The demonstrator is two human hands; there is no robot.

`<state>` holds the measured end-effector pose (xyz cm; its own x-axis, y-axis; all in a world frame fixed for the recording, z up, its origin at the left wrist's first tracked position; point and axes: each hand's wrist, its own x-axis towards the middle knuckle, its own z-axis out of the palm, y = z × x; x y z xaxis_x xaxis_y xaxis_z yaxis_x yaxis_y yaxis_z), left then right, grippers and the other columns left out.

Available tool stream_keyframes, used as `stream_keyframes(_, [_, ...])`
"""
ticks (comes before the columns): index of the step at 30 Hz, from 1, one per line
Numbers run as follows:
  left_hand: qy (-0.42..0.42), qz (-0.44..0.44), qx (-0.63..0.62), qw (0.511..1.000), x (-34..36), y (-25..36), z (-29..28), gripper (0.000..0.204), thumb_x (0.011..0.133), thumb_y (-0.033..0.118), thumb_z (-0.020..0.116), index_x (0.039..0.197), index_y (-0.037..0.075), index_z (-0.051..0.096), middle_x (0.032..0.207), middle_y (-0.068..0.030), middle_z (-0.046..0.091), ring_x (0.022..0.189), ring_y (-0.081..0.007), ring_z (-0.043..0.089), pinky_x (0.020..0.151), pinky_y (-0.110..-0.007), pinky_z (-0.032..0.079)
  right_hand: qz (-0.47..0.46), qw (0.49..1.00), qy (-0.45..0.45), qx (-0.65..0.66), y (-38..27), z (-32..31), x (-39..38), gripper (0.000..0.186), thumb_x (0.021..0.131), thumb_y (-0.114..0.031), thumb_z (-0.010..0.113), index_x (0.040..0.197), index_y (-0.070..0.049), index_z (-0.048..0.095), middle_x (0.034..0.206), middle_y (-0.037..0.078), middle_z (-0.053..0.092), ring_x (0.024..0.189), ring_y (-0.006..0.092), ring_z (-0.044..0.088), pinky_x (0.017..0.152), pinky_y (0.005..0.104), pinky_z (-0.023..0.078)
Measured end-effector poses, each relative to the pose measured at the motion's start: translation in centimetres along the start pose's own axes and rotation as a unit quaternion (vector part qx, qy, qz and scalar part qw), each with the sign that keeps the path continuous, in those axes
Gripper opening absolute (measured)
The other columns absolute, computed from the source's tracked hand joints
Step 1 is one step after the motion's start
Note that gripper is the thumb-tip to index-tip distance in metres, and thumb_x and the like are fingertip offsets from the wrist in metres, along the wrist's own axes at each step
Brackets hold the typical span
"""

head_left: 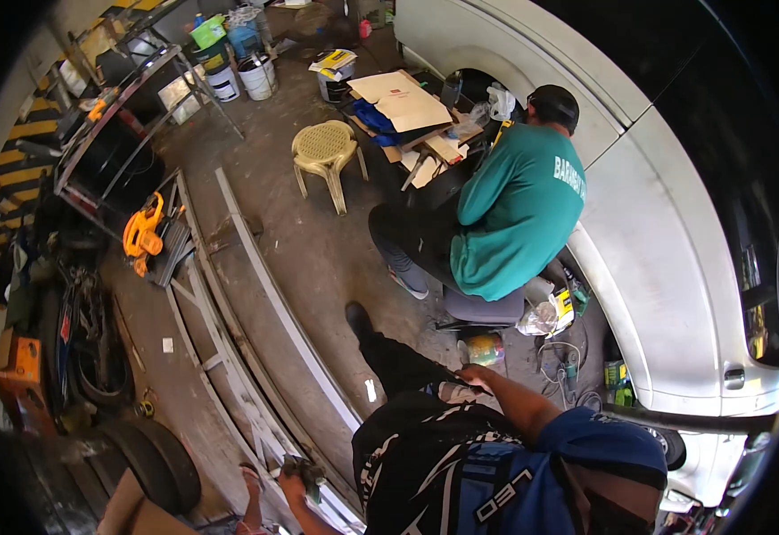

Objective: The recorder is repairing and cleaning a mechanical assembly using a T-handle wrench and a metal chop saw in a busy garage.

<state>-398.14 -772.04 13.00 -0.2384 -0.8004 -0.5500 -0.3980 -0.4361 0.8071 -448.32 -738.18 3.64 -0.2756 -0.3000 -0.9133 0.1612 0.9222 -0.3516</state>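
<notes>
At the lower edge my left hand point(292, 489) is closed around a small dark greenish-grey thing point(301, 470) whose kind I cannot make out. Behind it run the grey metal rails point(242, 410) of a long frame on the floor. Close to my dark-trousered thigh, my right hand point(476, 376) has its fingers curled, and what they hold, if anything, is hidden. My shirt point(461, 481) fills the lower middle, with a dark shoe point(359, 319) ahead of it. Beside the left hand shows someone else's bare, sandalled foot point(252, 477).
A person in a green top point(523, 214) sits by a pale vehicle point(657, 294). Farther off stand a yellow stool point(325, 145) and cardboard sheets point(400, 100). Left are an orange power tool point(144, 230) and stacked tyres point(144, 459). A corded grinder point(572, 373) lies right.
</notes>
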Motion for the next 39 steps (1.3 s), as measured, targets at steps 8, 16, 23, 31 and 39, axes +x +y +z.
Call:
stream_keyframes(8, [-0.119,0.082,0.357,0.923,16.6,10.8,6.5,0.036,0.094,0.022,0.054,0.117,-0.001,0.071,0.098,-0.0154,0.075,0.098,-0.0357,0.070,0.091,-0.044,0.054,0.154,0.985,-0.033,0.069,-13.1,-4.4,8.2,0.048,0.102,-0.048,0.049,0.111,-0.005,0.071,0.102,0.014,0.067,0.082,0.0287,0.070,0.062,0.0455,0.064])
stream_keyframes(16, [-0.169,-0.094,0.408,0.892,31.6,28.1,11.3,0.056,0.103,0.043,0.049,0.128,-0.005,0.065,0.113,-0.0205,0.071,0.104,-0.0324,0.067,0.093,-0.041,0.052,0.053,0.993,0.054,0.090,-38.2,-14.2,14.4,0.045,0.094,-0.046,0.058,0.104,-0.003,0.066,0.079,0.017,0.068,0.060,0.0277,0.068,0.053,0.0423,0.058])
stream_keyframes(23, [-0.126,-0.179,0.165,0.962,52.5,36.6,11.9,0.054,0.104,0.045,0.053,0.116,-0.006,0.066,0.099,-0.0165,0.068,0.088,-0.0283,0.062,0.082,-0.039,0.050,0.016,0.979,0.096,0.181,-56.7,-19.7,20.5,0.046,0.094,-0.047,0.058,0.112,-0.006,0.064,0.077,0.016,0.066,0.053,0.0260,0.066,0.046,0.0395,0.055])
stream_keyframes(31, [-0.205,-0.134,0.295,0.924,68.1,53.1,16.3,0.027,0.101,0.024,0.057,0.100,-0.002,0.063,0.095,-0.0127,0.067,0.074,-0.0213,0.062,0.068,-0.037,0.055,0.110,0.930,0.132,0.326,-63.7,-18.4,25.3,0.049,0.092,-0.049,0.061,0.118,-0.007,0.064,0.089,0.020,0.068,0.060,0.0292,0.069,0.049,0.0421,0.058])
stream_keyframes(39, [-0.220,-0.097,0.319,0.917,82.3,64.7,20.7,0.043,0.078,0.010,0.081,0.112,-0.001,0.058,0.096,-0.0084,0.064,0.082,-0.0227,0.058,0.073,-0.038,0.051,0.207,0.892,0.093,0.390,-68.0,-16.2,28.3,0.048,0.092,-0.050,0.064,0.114,-0.007,0.066,0.088,0.017,0.069,0.062,0.0314,0.068,0.051,0.0456,0.057])
